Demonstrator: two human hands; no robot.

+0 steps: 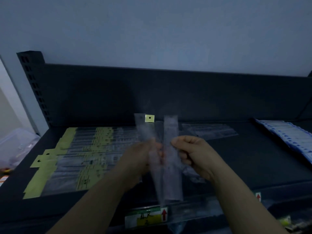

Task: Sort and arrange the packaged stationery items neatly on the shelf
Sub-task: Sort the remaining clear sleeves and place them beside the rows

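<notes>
Both my hands hold long clear plastic sleeves upright over the dark shelf [253, 157]. My left hand [143, 157] grips a sleeve with a yellow hang tab [150, 118] at its top. My right hand [194, 152] pinches a second clear sleeve [172, 166] beside it. The two sleeves overlap between my hands and look blurred. A row of similar yellow-tabbed packages [76, 157] lies flat on the left half of the shelf.
More clear packages [211, 130] lie at the shelf's back centre. A row of blue-edged packages [290, 137] fills the right end. A price label [146, 219] with a red arrow sits on the front edge. A perforated upright [35, 88] stands at the left.
</notes>
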